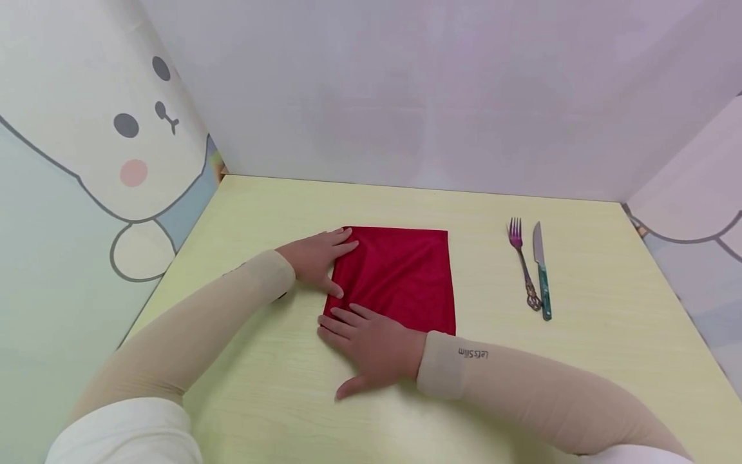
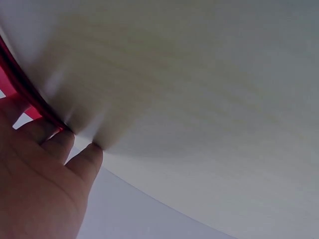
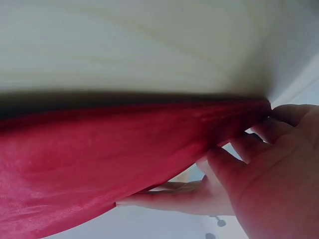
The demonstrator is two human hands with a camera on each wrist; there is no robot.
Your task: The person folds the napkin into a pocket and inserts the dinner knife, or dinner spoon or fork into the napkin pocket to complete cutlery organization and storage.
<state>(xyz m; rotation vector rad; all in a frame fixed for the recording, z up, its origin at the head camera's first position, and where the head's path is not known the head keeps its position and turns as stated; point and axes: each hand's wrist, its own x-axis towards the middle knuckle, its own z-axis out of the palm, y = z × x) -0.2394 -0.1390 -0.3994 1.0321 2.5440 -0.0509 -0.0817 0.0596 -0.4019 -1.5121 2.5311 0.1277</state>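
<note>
A red cloth (image 1: 400, 277), folded into a rough square with slanting creases, lies flat on the pale wooden table (image 1: 261, 367). My left hand (image 1: 319, 258) rests on its left edge, fingers spread toward the far left corner and thumb lower down the edge. Near the close left corner, my right hand (image 1: 371, 345) lies with fingers extended over the cloth's front edge and thumb out on the wood. In the left wrist view, fingertips press by the red edge (image 2: 30, 92). The right wrist view has the cloth (image 3: 109, 159) stretching away from the right fingertips.
To the right of the cloth lie a fork (image 1: 524, 264) with an ornate handle and a knife (image 1: 542, 270) with a green handle, side by side. A pale curtain-like wall (image 1: 406, 96) stands behind the table, and a printed cartoon panel (image 1: 87, 212) is at left.
</note>
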